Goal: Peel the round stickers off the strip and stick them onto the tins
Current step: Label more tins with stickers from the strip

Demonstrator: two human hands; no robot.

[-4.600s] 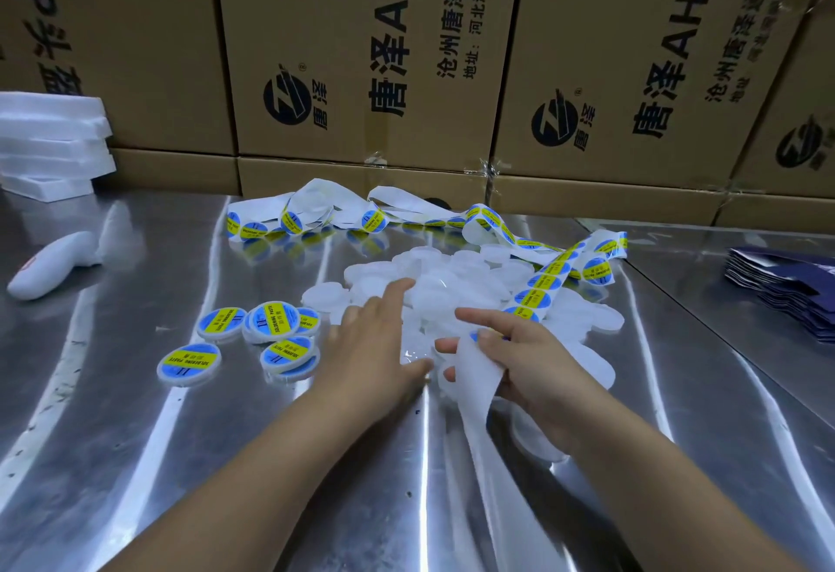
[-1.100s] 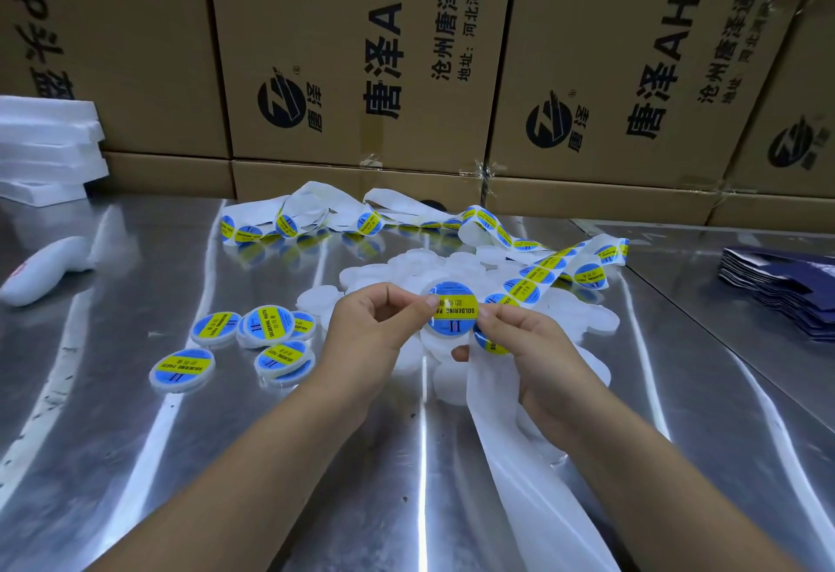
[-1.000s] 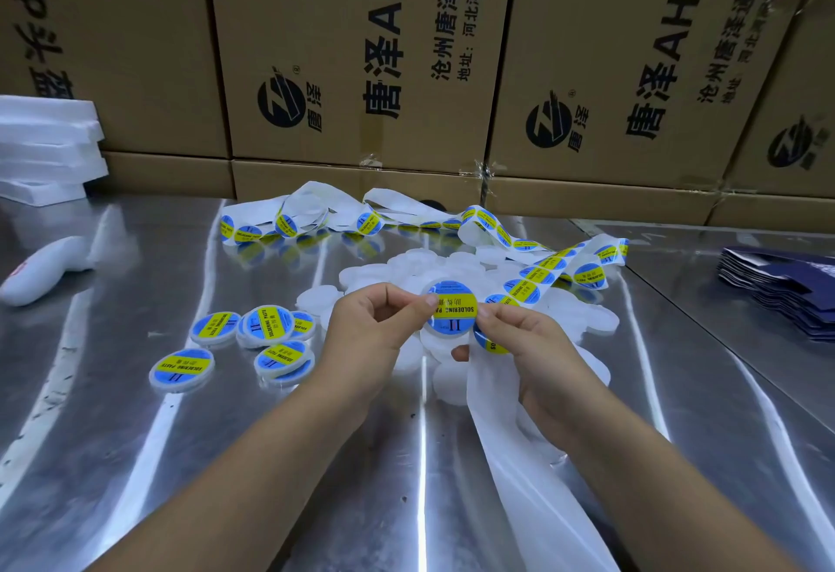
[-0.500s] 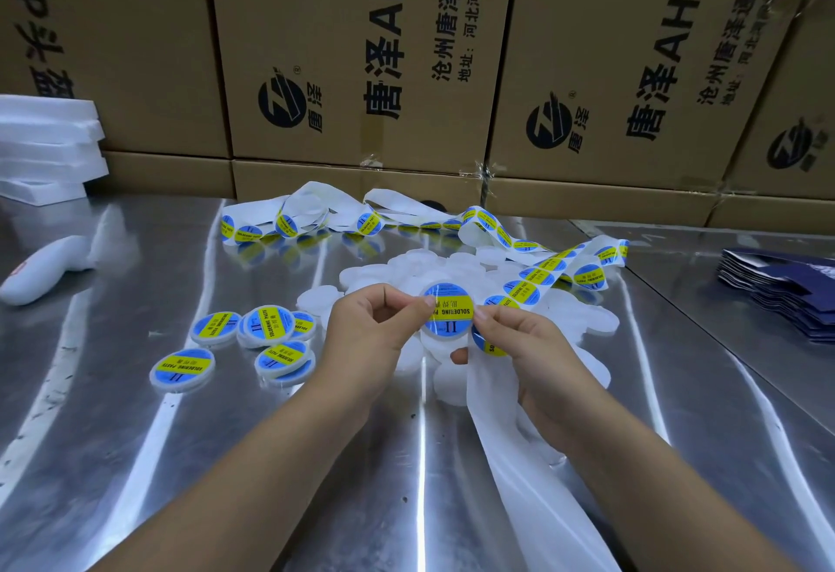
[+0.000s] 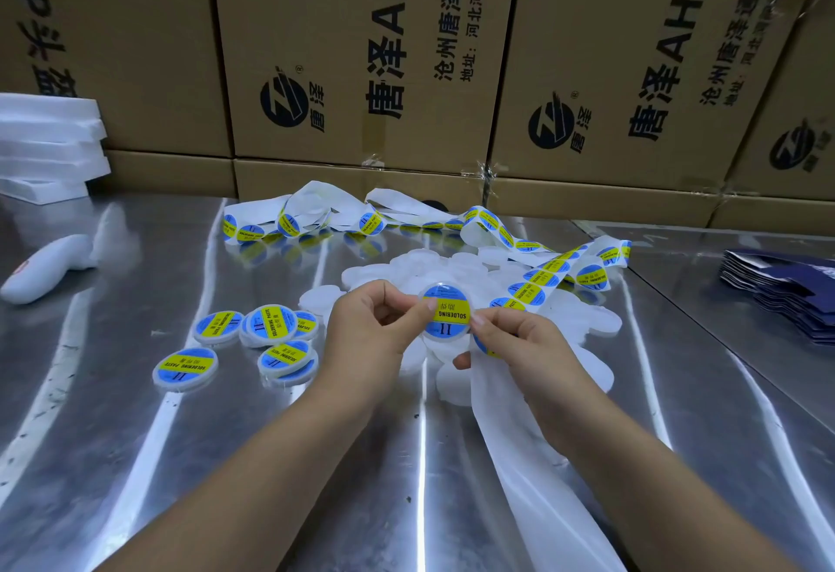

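A round white tin (image 5: 445,312) with a blue and yellow sticker on its face is held up between both hands over the metal table. My left hand (image 5: 370,323) pinches its left edge. My right hand (image 5: 510,341) pinches its right edge and also holds the white sticker strip (image 5: 533,472), which hangs down toward me. More of the strip, with stickers on it (image 5: 542,273), runs off to the back right. A heap of plain white tins (image 5: 456,269) lies behind my hands. Several stickered tins (image 5: 266,325) lie to the left.
Cardboard boxes (image 5: 370,52) wall off the back of the steel table (image 5: 180,458). White foam trays (image 5: 45,147) are stacked at the back left, a white handheld tool (image 5: 40,269) lies near them. A pile of dark blue flat cartons (image 5: 786,296) sits at the right edge.
Since 4.6 s ago a tin was lifted from the heap and now bears a sticker. Over the last second both hands stay on it, with the tin turned slightly.
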